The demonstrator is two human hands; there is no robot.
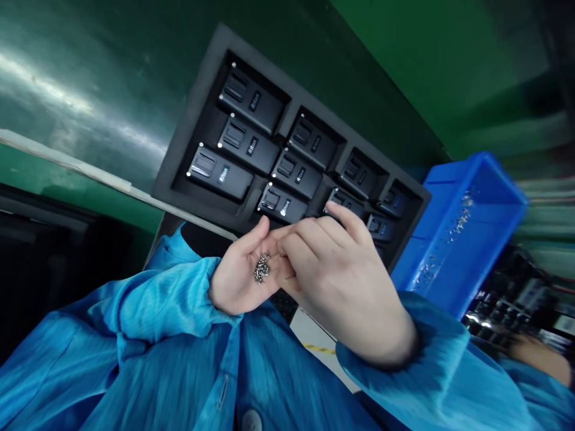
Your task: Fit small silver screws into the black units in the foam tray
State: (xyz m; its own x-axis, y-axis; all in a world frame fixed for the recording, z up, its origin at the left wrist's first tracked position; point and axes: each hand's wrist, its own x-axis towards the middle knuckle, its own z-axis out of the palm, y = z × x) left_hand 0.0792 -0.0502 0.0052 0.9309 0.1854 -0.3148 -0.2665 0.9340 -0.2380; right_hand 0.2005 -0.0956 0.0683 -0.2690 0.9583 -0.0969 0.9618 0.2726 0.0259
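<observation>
Cupped palm up, my left hand (240,278) holds a small pile of metal screws (261,268). Over its fingers is my right hand (341,278), thumb and fingertips pinched together at the palm; whatever lies between those fingertips is too small to make out. Beyond both hands a black foam tray (182,143) holds several black devices marked "Riton" (256,102) in its compartments. Small bright dots show at the corners of many devices. My right hand hides part of the tray's near edge.
A blue bin (471,251) with scattered small metal pieces stands to the right of the tray. The green table (112,72) extends at the left and behind. Another person's arm (539,359) shows at the lower right, near blurred dark parts.
</observation>
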